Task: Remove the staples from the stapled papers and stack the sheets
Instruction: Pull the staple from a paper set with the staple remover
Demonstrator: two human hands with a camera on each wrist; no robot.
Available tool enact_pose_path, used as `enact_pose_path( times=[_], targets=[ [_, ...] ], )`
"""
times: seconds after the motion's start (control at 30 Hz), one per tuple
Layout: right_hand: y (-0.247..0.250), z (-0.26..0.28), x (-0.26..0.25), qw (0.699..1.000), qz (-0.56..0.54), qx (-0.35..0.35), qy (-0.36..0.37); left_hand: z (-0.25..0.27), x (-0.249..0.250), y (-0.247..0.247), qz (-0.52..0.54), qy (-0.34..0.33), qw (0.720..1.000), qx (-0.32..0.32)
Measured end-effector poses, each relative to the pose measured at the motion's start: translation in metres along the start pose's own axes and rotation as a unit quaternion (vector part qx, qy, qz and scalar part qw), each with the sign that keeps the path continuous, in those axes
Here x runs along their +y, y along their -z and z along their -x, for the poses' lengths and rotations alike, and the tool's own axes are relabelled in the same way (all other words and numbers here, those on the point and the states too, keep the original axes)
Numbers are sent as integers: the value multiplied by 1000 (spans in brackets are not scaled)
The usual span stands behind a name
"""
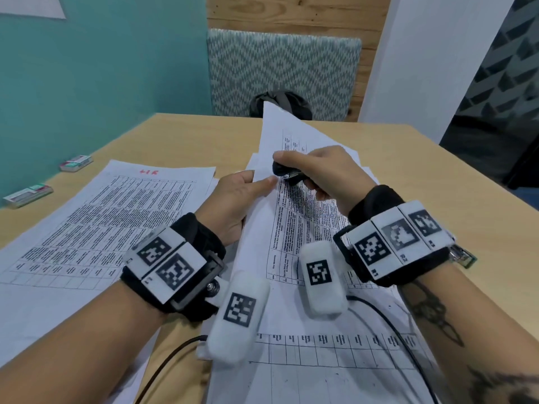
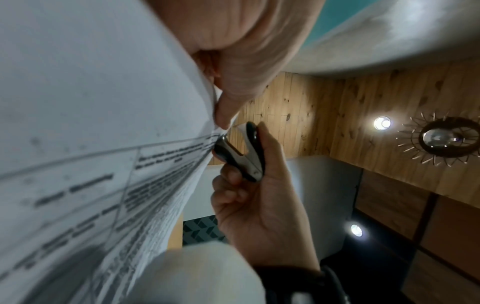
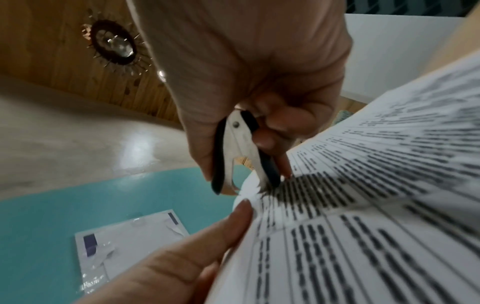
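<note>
the right hand [image 1: 326, 167] has its fingers [image 3: 262, 139] clenched round a black and metal staple remover [image 3: 241, 152], claws biting at the corner of the stapled papers [image 1: 291, 217]. the left hand [image 1: 233, 205] pinches that same corner, thumb [image 3: 233, 214] on top, holding it raised over the desk [image 1: 180, 135]. these sheets look thin, floppy and easy to tear, so the hold belongs close beside the staple. they are white with dense printed tables. the staple itself is hidden. to the left lies a separate stack of sheets [image 1: 102, 217].
</note>
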State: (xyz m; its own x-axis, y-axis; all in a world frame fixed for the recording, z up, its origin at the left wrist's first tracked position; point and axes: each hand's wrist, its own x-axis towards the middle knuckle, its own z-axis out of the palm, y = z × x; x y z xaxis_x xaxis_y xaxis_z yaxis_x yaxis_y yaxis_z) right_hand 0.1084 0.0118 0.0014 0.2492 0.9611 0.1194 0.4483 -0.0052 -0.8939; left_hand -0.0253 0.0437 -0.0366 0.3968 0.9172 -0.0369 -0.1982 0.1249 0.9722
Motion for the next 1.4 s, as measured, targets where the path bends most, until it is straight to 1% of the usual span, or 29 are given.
enact_pose_path(
  times=[0.07, 0.2, 0.53, 0.77, 0.9, 1.13, 1.23, 1.33, 1.4],
  targets=[
    [0, -4, 0, 1000, 21, 1, 8, 1, 0, 0, 11, -4, 1000, 0],
    [-3, -5, 5, 1000, 19, 9, 13, 2, -1, 1, 17, -8, 1000, 0],
    [-3, -2, 12, 999, 4, 12, 40, 4, 0, 0, -44, -16, 999, 19],
    [-5, 1, 10, 999, 19, 14, 47, 5, 1, 1, -48, -24, 998, 32],
    [-5, 1, 9, 998, 23, 7, 51, 6, 0, 0, -42, -23, 998, 27],
    [-2, 4, 9, 999, 31, -16, 31, 8, 1, -1, -75, -19, 996, 34],
    [-2, 5, 6, 999, 34, -13, 29, 12, 4, -4, -89, -23, 995, 42],
    [0, 5, 6, 1000, 15, -11, 24, 17, 7, -7, -83, -28, 996, 26],
    [1, 5, 7, 1000, -10, -22, 5, 17, 7, -7, -87, -29, 996, 22]
  ],
)
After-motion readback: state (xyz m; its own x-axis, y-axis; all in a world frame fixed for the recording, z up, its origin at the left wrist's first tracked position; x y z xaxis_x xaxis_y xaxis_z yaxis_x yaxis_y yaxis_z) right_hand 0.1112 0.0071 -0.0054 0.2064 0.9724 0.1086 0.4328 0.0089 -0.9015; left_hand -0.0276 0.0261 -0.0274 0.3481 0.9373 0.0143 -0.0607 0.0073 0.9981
